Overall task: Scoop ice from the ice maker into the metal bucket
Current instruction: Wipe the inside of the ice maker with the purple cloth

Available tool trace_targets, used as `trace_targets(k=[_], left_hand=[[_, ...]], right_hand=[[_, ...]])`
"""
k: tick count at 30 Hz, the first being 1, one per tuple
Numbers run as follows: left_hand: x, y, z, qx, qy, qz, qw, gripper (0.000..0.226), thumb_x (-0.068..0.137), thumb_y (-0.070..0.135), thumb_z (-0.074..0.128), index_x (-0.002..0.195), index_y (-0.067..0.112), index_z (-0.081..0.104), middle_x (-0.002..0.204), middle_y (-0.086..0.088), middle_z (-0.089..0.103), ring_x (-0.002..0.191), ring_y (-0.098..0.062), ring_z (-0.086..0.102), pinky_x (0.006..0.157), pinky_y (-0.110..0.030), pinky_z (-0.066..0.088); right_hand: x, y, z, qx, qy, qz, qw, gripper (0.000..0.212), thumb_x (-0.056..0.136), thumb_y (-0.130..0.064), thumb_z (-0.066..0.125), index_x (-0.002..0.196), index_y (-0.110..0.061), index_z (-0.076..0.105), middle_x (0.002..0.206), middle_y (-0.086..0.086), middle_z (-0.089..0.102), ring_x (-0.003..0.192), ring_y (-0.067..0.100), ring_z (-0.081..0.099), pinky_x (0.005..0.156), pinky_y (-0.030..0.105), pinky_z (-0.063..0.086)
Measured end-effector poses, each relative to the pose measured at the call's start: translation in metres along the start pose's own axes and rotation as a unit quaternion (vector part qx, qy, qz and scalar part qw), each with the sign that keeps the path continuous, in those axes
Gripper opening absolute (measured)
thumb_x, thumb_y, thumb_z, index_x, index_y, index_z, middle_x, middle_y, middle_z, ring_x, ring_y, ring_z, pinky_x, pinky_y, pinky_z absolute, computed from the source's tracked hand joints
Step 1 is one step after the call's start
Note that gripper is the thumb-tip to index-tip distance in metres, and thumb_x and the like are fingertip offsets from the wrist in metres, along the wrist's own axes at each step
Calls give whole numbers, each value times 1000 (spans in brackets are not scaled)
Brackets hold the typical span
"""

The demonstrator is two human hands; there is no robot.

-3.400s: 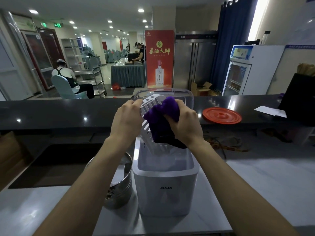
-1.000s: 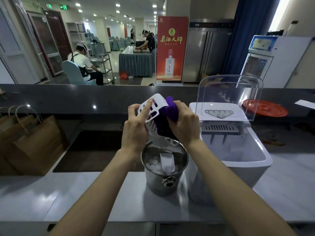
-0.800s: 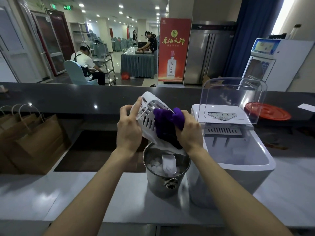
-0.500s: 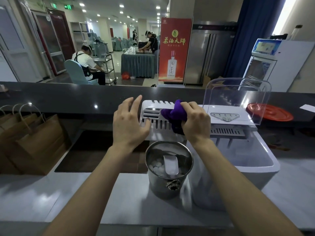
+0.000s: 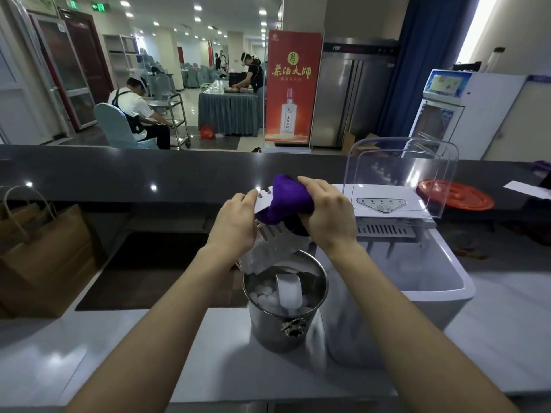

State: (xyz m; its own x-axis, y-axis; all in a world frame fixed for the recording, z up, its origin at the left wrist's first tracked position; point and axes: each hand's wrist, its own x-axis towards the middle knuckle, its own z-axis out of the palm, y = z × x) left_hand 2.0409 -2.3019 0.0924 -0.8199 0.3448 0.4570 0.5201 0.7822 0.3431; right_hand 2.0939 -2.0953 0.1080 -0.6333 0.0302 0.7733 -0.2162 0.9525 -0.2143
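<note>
You have one view, worn on your head. It faces forward and down across the counter (image 5: 89, 347), wide enough to bend the edges. It sits close: your forearms run in from the bottom corners, and your left hand (image 5: 235, 222) and right hand (image 5: 328, 216) meet at mid-frame on the basket (image 5: 269, 235) and cloth (image 5: 286, 198). The bucket (image 5: 283, 329) lies just below, with the ice maker (image 5: 417, 305) to its right. The top half takes in the hall (image 5: 208, 93) past the ledge (image 5: 119, 174).

Bg: ceiling spots (image 5: 197, 8) on, red banner (image 5: 293, 87), blue curtain (image 5: 417, 70) (steel fridge (image 5: 348, 93) btwn).
</note>
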Motion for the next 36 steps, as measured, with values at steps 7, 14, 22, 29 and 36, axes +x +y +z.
trace_targets(k=[7, 14, 22, 29, 36], left_hand=[[-6, 1, 10, -79, 28, -69, 994, 67, 88, -6, 50, 153, 11, 54, 124, -19, 64, 112, -40, 61, 98, -51, 51], [-2, -5, 10, -162, 68, -117, 978, 34, 99, 7, 53, 123, 28, 66, 99, 1, 72, 88, -23, 69, 79, -46, 61], [-18, 21, 29, -182, 82, -102, 975, 60, 95, 0, 49, 150, 22, 54, 120, -4, 67, 107, -26, 66, 94, -50, 60], [-5, 18, 10, -313, 3, -205, 928, 69, 102, 72, 47, 151, 24, 56, 131, 5, 67, 122, -16, 63, 97, -39, 50], [-3, 6, 6, -167, 74, -105, 977, 71, 99, 66, 52, 160, 30, 42, 134, 1, 58, 119, -15, 59, 97, -40, 53]], right_hand=[[-8, 9, -6, 51, -10, 85, 995, 42, 91, -20, 73, 132, -15, 66, 118, 6, 72, 101, 31, 69, 84, 39, 55], [-8, -2, -15, 91, 9, 135, 987, 69, 94, -59, 72, 145, -17, 49, 111, 4, 71, 87, 19, 64, 74, 29, 50], [20, 11, -15, -23, 37, 95, 995, 20, 91, -27, 70, 102, -15, 60, 81, 6, 67, 66, 33, 65, 61, 41, 55], [6, 11, -9, 196, -3, 166, 966, 44, 96, -28, 77, 121, -14, 44, 98, 4, 65, 82, 22, 65, 65, 28, 52], [8, 10, -17, 124, 18, 26, 992, 26, 91, -12, 76, 113, -15, 61, 85, 1, 67, 71, 22, 62, 65, 35, 53]])
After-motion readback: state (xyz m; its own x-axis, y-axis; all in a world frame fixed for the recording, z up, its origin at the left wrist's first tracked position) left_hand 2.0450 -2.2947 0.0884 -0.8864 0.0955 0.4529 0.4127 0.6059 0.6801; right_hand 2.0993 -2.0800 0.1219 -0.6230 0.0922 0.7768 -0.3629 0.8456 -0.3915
